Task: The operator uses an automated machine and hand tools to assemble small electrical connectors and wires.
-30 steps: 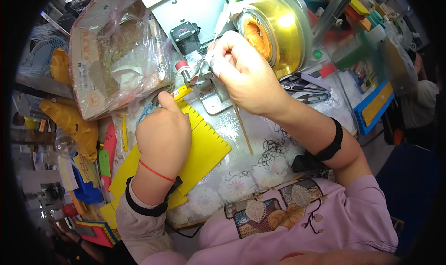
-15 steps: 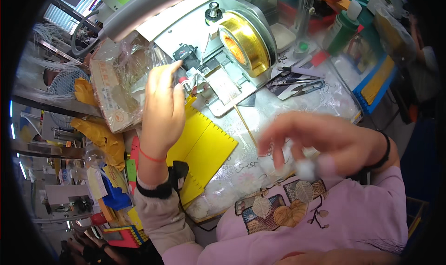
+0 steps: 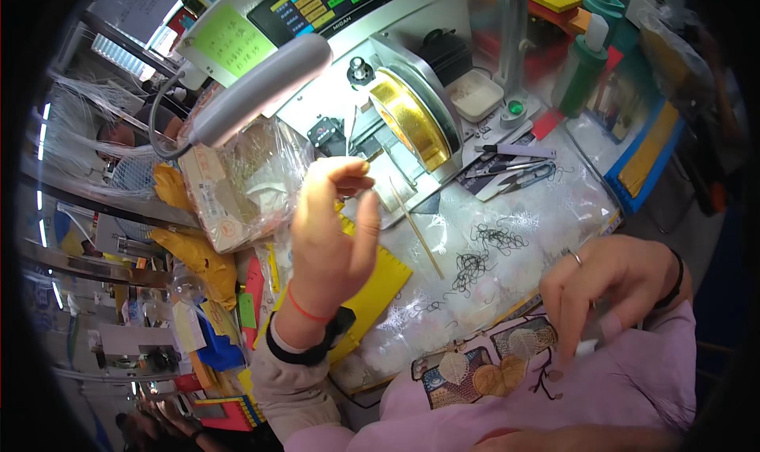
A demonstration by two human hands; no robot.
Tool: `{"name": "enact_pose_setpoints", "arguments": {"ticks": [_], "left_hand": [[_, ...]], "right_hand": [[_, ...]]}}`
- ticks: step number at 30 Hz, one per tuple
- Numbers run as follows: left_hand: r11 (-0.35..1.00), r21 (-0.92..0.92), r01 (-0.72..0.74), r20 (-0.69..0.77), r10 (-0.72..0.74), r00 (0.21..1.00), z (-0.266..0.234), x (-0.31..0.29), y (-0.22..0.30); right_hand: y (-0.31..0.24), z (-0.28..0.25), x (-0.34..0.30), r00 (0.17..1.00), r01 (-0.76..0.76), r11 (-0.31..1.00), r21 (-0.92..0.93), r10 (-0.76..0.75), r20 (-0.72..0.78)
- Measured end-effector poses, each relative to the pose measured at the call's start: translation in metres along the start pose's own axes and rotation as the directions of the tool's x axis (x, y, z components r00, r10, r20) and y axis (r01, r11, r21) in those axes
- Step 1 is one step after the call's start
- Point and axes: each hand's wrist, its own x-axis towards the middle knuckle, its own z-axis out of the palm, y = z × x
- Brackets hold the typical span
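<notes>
My left hand [image 3: 334, 234] is raised in front of a small bench machine [image 3: 372, 52], fingers curled and thumb apart, with nothing visible between them. Behind it, a wide reel with a gold rim [image 3: 412, 123] is mounted on the machine. My right hand [image 3: 606, 282] hangs at the front right, against my pink top, fingers bent downward. A small white piece [image 3: 586, 347] shows by its fingertips, too unclear to name. Thin black curled strands [image 3: 473, 271] lie on the tabletop between the hands. A slender stick [image 3: 417, 229] extends from the machine's front edge.
A lamp [image 3: 261, 88] hangs over the machine. At left stands a plastic-lined carton [image 3: 241, 187]; a yellow notched sheet [image 3: 380, 290] lies under my left arm. Tweezers [image 3: 518, 179], a white dish [image 3: 475, 96] and a green bottle [image 3: 579, 76] are at the right.
My left hand has drawn back from the machine, toward me and rightward in view. My right hand has moved down and right, off the tabletop, uncovering the black strands. The view has shifted too.
</notes>
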Motion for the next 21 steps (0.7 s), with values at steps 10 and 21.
{"name": "enact_pose_setpoints", "arguments": {"ticks": [10, 21], "left_hand": [[0.663, -0.642, 0.386, 0.134, -0.399, 0.907, 0.056, 0.04, 0.01], [0.977, 0.203, 0.065, -0.043, -0.057, 0.997, 0.009, 0.0, 0.008]], "right_hand": [[0.042, -0.148, 0.054, 0.709, -0.52, 0.17, -0.837, -0.46, -0.534], [0.067, -0.153, 0.102, 0.731, -0.203, 0.93, -0.308, -0.066, -0.679]]}}
